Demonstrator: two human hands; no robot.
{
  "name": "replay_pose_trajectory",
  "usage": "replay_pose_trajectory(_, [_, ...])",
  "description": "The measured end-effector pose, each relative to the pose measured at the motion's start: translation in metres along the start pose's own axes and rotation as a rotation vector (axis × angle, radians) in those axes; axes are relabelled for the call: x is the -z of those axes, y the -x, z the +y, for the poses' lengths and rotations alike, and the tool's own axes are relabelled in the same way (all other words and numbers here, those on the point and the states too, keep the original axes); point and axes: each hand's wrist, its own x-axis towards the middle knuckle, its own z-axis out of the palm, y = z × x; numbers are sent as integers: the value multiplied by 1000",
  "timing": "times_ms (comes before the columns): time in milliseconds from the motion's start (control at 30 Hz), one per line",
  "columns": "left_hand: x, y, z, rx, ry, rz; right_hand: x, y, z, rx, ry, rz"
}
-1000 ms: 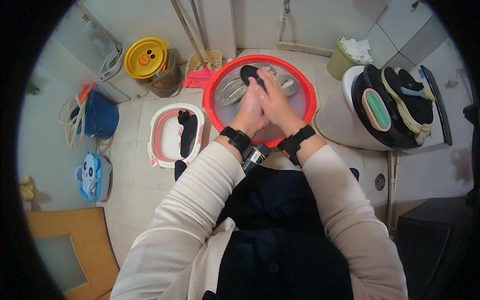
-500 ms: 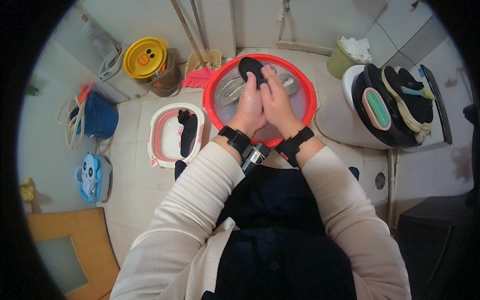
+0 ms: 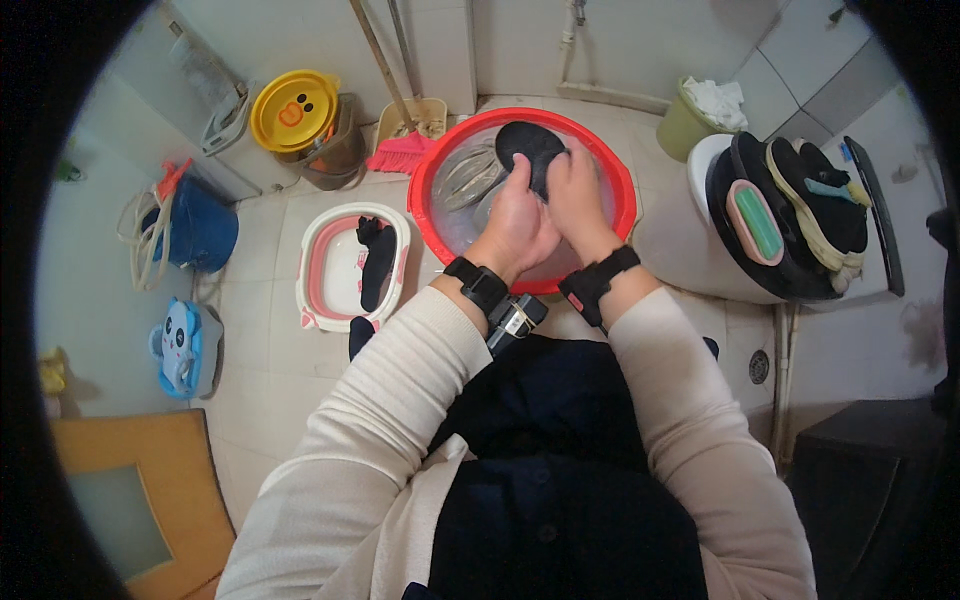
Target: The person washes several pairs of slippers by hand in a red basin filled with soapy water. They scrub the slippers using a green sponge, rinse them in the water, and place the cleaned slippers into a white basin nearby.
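Over the red basin [image 3: 424, 208] I hold a black insole [image 3: 531, 150] with its rounded end pointing away from me. My left hand [image 3: 520, 222] grips it from the left, thumb on its surface. Around its right edge wrap the fingers of my right hand [image 3: 577, 195]. The insole's near part is hidden between my palms. In the basin's cloudy water lies a pale, shoe-shaped thing [image 3: 468, 180], partly under the surface. Another black insole [image 3: 377, 272] lies in the pink and white basin [image 3: 304, 262] to the left, with a bunched black piece at its far end.
Black shoes [image 3: 805, 190], a soap dish [image 3: 752, 222] with green soap and a blue brush [image 3: 830, 188] rest on the toilet at right. Beyond the basin stand a pink broom [image 3: 400, 153], a yellow-lidded bucket [image 3: 295, 110] and a green bin [image 3: 690, 122]. At left is a blue bucket [image 3: 205, 228].
The insole has turned so more of its broad face shows, and it sits slightly farther right. My right hand has moved right and curled around its edge; my palms have come somewhat apart.
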Motion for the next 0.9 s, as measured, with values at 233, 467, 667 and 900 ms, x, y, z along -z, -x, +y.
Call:
replay_pose_trajectory(233, [3, -1, 11, -16, 23, 163, 0, 13, 4, 485, 179, -255])
replay_pose_trajectory(467, [-8, -3, 1, -79, 60, 22, 8, -6, 24, 35, -108, -32])
replay_pose_trajectory(667, [0, 3, 18, -51, 35, 86, 0, 17, 3, 453, 110, -213])
replay_pose_trajectory(900, [-18, 0, 25, -136, 89, -69, 0, 0, 31, 73, -243, 62])
